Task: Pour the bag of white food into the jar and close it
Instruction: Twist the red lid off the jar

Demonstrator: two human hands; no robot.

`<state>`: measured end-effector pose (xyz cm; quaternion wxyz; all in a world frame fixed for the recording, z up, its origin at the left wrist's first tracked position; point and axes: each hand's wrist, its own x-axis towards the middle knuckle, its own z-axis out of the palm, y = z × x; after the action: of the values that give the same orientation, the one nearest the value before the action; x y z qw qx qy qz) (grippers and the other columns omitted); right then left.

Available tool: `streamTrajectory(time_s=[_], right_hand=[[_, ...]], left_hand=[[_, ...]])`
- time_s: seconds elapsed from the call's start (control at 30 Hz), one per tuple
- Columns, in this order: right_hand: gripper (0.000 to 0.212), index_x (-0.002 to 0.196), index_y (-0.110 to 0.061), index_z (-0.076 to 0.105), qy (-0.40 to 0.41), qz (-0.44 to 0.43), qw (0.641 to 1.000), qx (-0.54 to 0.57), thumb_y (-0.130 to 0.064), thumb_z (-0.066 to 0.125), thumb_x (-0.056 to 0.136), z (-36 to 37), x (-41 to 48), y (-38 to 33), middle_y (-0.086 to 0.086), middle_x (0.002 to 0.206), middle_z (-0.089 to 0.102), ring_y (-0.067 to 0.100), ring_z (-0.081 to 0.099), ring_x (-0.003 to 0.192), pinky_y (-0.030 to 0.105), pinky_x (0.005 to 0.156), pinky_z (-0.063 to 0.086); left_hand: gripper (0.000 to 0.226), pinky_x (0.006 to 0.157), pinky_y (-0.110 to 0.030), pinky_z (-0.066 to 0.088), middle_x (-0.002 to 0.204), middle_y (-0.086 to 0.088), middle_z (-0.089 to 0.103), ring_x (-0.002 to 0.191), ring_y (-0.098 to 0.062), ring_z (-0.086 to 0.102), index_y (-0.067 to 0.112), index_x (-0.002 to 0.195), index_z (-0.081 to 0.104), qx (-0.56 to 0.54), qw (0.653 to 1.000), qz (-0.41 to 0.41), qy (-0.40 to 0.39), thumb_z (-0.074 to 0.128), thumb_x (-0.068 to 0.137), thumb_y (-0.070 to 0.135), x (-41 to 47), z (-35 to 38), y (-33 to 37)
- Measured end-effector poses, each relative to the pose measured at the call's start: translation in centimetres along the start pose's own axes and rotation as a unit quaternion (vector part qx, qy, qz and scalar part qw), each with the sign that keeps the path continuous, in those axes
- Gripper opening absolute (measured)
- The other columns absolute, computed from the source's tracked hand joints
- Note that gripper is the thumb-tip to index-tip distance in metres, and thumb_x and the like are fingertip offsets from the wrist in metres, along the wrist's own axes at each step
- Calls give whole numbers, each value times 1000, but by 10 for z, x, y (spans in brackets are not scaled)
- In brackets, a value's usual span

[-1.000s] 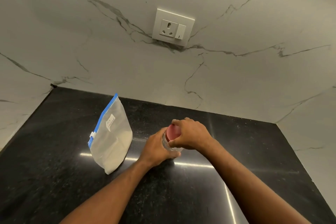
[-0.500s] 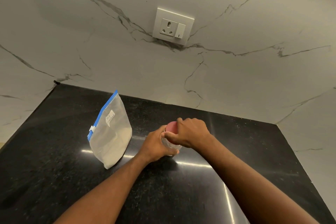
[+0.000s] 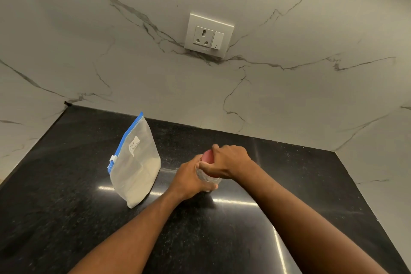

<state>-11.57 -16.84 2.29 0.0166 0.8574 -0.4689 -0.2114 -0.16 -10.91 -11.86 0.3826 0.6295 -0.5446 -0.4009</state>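
Observation:
A clear jar with a red lid stands on the black counter, mostly hidden by both hands. My left hand wraps the jar's body from the left. My right hand grips the red lid from above and the right. A clear zip bag with a blue slider strip and a white label stands upright to the left of the jar, with white powder in its lower part.
The marble backsplash rises behind the counter with a white wall socket and switch on it. A marble side wall stands at the left and another at the right.
My right hand has shifted its grip around the red lid on top of the jar. The jar, the left hand and the bag stay where they were.

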Motion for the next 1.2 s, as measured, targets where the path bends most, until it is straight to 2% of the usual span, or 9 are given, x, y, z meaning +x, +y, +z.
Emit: streamTrajectory(time_s=[0.13, 0.27, 0.4, 0.53, 0.67, 0.77, 1.0, 1.1, 1.2], right_hand=[[78, 150, -25, 42, -81, -75, 993, 38, -51, 77, 85, -17, 3, -3, 8, 135, 58, 28, 59, 116, 38, 89, 51], [81, 149, -35, 44, -69, -185, 980, -29, -25, 86, 80, -17, -10, -4, 5, 150, 44, 32, 48, 133, 49, 102, 51], [83, 153, -36, 39, -44, -165, 980, 105, -55, 78, 82, -13, -21, 6, 2, 162, 35, 29, 43, 140, 51, 106, 48], [87, 145, -19, 46, 6, -41, 998, -53, -83, 47, 87, -3, -27, -1, 9, 120, 67, 26, 67, 96, 37, 79, 58], [83, 149, -32, 38, -14, -146, 989, -2, -46, 83, 80, -5, -42, -3, 7, 135, 55, 26, 60, 109, 35, 82, 55], [89, 142, -42, 35, 71, -213, 973, 49, -27, 88, 71, -5, -62, 5, 4, 148, 44, 25, 53, 117, 39, 89, 55], [67, 116, -34, 41, 223, 42, 859, 460, -51, 85, 69, 79, -112, 30, -9, 115, 58, 10, 62, 99, 21, 74, 53], [52, 93, -30, 49, 239, 180, 831, 468, -57, 86, 68, 141, -120, 17, -9, 99, 61, 13, 59, 90, 29, 72, 51], [47, 80, -28, 49, 231, 210, 857, 410, -58, 83, 70, 185, -126, 6, -8, 93, 59, 18, 56, 92, 30, 75, 47]], left_hand=[[90, 81, -11, 46, 110, 29, 62, 100, 6, 62, 50, 130, 47, 11, 1000, -16, -6, 94, 54, 59, 0, 0, -3], [86, 83, -9, 45, 107, 32, 59, 97, 14, 58, 59, 120, 42, 22, 1000, -10, -15, 93, 51, 62, -6, -3, -3], [83, 78, -6, 44, 110, 31, 64, 98, 17, 60, 60, 122, 45, 19, 1000, 9, -15, 92, 54, 63, -14, -3, -2], [94, 80, -12, 51, 113, 28, 68, 102, 7, 65, 47, 137, 50, 5, 1000, 6, -1, 94, 55, 60, -27, 3, 0], [81, 69, -5, 52, 109, 29, 64, 98, 14, 64, 57, 119, 47, 19, 1000, 21, 4, 94, 54, 62, -43, 3, -1], [81, 81, -18, 61, 114, 22, 69, 101, 6, 68, 50, 125, 52, 16, 999, 30, 13, 94, 57, 60, -51, -6, -5], [90, 92, -16, 55, 121, 29, 67, 111, 14, 63, 55, 128, 51, -22, 998, 34, 57, 98, 51, 59, -73, -6, -8], [94, 96, -21, 56, 125, 25, 67, 116, 7, 64, 53, 134, 49, -31, 996, 38, 77, 99, 54, 55, -79, 2, -8], [93, 97, -22, 57, 126, 25, 67, 116, 6, 64, 53, 134, 48, -34, 995, 42, 89, 99, 56, 53, -81, 9, -5]])
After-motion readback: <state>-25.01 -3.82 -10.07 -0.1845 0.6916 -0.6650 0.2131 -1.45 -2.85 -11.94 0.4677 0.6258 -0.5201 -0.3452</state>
